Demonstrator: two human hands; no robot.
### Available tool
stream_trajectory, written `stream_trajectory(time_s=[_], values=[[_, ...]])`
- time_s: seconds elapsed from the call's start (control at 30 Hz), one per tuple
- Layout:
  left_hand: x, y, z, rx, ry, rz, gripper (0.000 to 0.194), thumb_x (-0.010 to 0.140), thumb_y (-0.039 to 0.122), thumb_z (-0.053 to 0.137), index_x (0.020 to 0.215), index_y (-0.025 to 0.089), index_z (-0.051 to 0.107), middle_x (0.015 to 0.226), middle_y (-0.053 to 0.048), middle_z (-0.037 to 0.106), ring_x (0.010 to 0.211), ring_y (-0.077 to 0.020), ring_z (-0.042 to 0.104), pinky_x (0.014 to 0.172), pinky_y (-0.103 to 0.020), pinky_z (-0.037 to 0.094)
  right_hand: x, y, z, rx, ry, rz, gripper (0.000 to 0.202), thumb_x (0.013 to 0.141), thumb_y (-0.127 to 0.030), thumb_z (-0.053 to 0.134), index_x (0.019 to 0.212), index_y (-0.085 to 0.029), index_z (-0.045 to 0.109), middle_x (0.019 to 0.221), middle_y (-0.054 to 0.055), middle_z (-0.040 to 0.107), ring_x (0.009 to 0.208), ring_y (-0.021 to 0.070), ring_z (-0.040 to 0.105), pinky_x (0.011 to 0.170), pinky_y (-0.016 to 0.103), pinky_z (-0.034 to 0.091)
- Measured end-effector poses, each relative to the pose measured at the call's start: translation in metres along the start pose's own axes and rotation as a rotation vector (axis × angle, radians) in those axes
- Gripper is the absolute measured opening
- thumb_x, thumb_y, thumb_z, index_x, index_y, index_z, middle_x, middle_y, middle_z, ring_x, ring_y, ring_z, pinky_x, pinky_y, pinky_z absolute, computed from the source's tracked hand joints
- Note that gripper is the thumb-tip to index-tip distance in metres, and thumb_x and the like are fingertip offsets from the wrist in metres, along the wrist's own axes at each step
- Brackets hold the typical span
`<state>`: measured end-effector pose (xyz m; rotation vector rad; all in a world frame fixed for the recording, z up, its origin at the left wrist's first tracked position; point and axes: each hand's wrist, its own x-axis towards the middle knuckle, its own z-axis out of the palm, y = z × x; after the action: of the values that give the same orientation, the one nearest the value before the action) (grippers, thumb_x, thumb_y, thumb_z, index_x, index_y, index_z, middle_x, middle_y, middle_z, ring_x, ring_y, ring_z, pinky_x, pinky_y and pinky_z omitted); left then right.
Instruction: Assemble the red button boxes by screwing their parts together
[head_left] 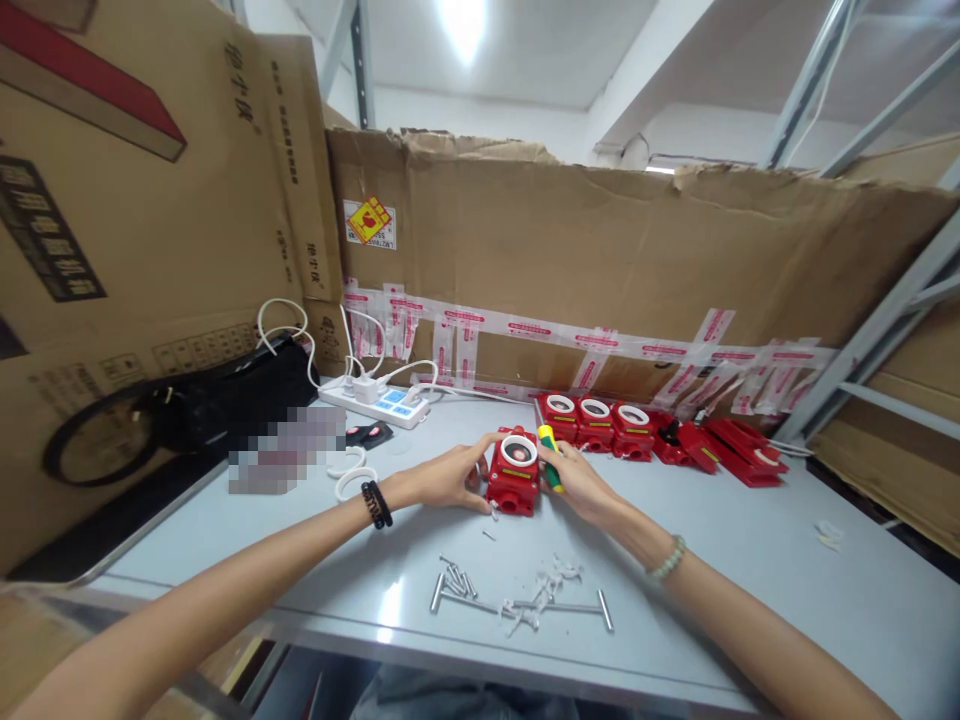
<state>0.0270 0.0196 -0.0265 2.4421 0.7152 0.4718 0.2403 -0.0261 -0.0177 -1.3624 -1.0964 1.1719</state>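
A red box-shaped housing (514, 488) with a white ring (519, 451) on its top stands on the table in front of me. My left hand (455, 474) grips its left side, thumb low near the front corner. In my right hand (579, 481) is a screwdriver (551, 460) with a yellow and green handle, its shaft pointing up and away. The fingers of that hand also lie against or close to the housing's right side; I cannot tell if they touch. Small white scraps lie by the housing's front.
Several similar red housings (632, 432) line the back right. Two T-handled tools (600, 608), screws (459, 580) and white shavings (551, 580) lie near the front edge. White rings (357, 484), a power strip (375, 400) and a black bag (255, 395) are at left. Cardboard (600, 250) walls the back.
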Motion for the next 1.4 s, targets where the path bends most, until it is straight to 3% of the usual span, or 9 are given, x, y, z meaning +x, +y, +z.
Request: stream_trajectory(time_s=[0.17,0.3,0.53,0.77,0.97,1.17,1.3,1.4], values=[[0.008,-0.018,-0.004,-0.011,0.128,-0.023,0.094,0.064,0.039,0.074,0.140,0.026,0.020,0.096,-0.006,0.062,0.066,-0.0172,0.059,0.063,-0.030,0.048,0.028,-0.004,0.018,-0.012,0.023,-0.019,0.021,0.087,-0.034,0.054,0.091,-0.013,0.057,0.080,0.000,0.059,0.062,0.0087,0.055,0.056,0.024,0.047],[0.028,-0.029,-0.005,0.042,0.200,0.011,0.089,0.065,0.032,0.072,0.138,0.022,0.024,0.098,-0.007,0.064,0.077,-0.0213,0.061,0.068,-0.032,0.048,0.032,-0.008,0.008,-0.003,0.065,-0.063,0.016,0.080,-0.030,0.063,0.083,-0.016,0.054,0.079,-0.001,0.060,0.069,0.0106,0.059,0.061,0.025,0.049],[0.066,-0.055,-0.005,0.107,0.222,-0.031,0.079,0.070,0.028,0.065,0.137,0.016,0.026,0.089,-0.007,0.065,0.080,-0.0240,0.061,0.072,-0.035,0.047,0.007,-0.023,-0.057,0.045,0.165,-0.180,0.024,0.072,-0.033,0.066,0.085,-0.022,0.051,0.094,0.006,0.067,0.087,0.0179,0.066,0.069,0.029,0.053],[0.091,-0.058,0.002,0.072,0.231,-0.030,0.081,0.069,0.030,0.068,0.137,0.017,0.025,0.099,-0.010,0.065,0.087,-0.0246,0.061,0.076,-0.036,0.047,-0.001,-0.029,-0.126,0.073,0.367,-0.317,0.031,0.069,-0.035,0.068,0.084,-0.023,0.043,0.090,0.005,0.070,0.083,0.0193,0.068,0.064,0.030,0.055],[0.093,-0.061,0.002,0.025,0.223,-0.022,0.082,0.070,0.033,0.069,0.138,0.018,0.025,0.103,-0.010,0.065,0.090,-0.0243,0.061,0.081,-0.037,0.047,0.006,-0.026,-0.156,0.045,0.463,-0.334,0.026,0.071,-0.031,0.065,0.081,-0.023,0.042,0.077,0.002,0.070,0.077,0.0183,0.069,0.067,0.030,0.055],[0.097,-0.062,0.005,0.014,0.218,-0.014,0.083,0.073,0.034,0.067,0.141,0.021,0.023,0.113,-0.011,0.063,0.097,-0.0247,0.060,0.087,-0.039,0.045,0.005,-0.026,-0.175,-0.071,0.540,-0.329,0.020,0.074,-0.032,0.060,0.082,-0.023,0.045,0.077,0.003,0.070,0.078,0.0181,0.068,0.075,0.031,0.053],[0.103,-0.059,0.010,0.037,0.206,-0.015,0.084,0.074,0.036,0.066,0.143,0.019,0.021,0.113,-0.012,0.063,0.099,-0.0253,0.059,0.088,-0.038,0.044,0.004,-0.030,-0.193,-0.203,0.673,-0.302,0.025,0.073,-0.036,0.059,0.087,-0.023,0.042,0.080,0.008,0.069,0.076,0.0181,0.066,0.071,0.028,0.050],[0.106,-0.055,0.013,0.069,0.197,-0.024,0.086,0.075,0.036,0.065,0.144,0.018,0.016,0.117,-0.012,0.061,0.102,-0.0255,0.058,0.089,-0.036,0.043,0.002,-0.030,-0.216,-0.356,0.863,-0.246,0.035,0.070,-0.038,0.061,0.094,-0.019,0.045,0.090,0.015,0.066,0.079,0.0204,0.063,0.068,0.029,0.046]])
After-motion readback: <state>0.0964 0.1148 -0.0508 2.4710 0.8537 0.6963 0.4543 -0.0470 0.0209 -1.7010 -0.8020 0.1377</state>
